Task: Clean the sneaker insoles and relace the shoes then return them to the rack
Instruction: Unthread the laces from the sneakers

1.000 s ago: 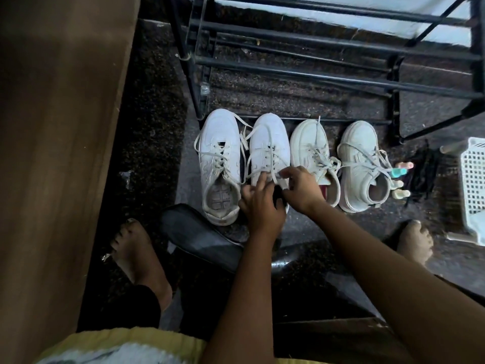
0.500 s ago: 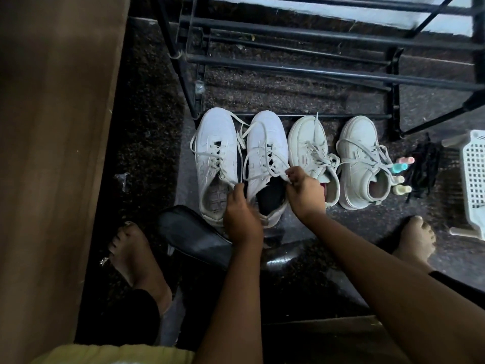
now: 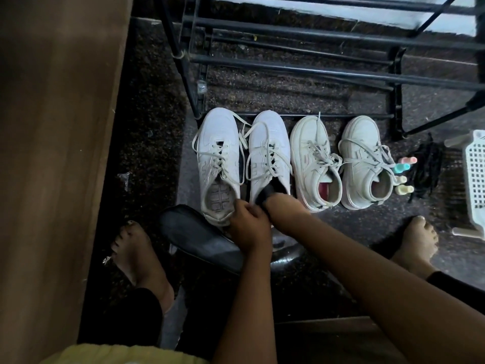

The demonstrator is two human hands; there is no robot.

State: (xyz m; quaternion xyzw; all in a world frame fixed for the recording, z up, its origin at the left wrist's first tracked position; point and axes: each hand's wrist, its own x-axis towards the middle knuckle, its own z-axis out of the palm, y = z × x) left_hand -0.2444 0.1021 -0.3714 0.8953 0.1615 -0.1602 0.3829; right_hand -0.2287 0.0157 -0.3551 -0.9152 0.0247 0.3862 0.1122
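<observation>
Four sneakers stand in a row on the floor before the black metal rack (image 3: 315, 72). The left white sneaker (image 3: 215, 153) shows a bare grey inner sole. Beside it, the second white sneaker (image 3: 267, 143) has a black insole (image 3: 275, 189) in its opening. My left hand (image 3: 249, 227) holds this sneaker's heel. My right hand (image 3: 283, 206) reaches into the opening, fingers curled on the black insole. Another black insole (image 3: 194, 237) lies flat on the floor in front of the left sneaker. Two cream sneakers (image 3: 309, 153) (image 3: 364, 153) stand to the right, laces loose.
A wooden panel (image 3: 52, 153) borders the left side. At the right are small pastel bottles (image 3: 405, 166), a bundle of black laces (image 3: 425, 174) and a white plastic basket (image 3: 475, 179). My bare feet (image 3: 139, 253) (image 3: 417, 243) flank the work area.
Both hands slid from the second sneaker's laces and tongue back to its heel. The black insole has come into sight in the opening, and my right hand now reaches inside.
</observation>
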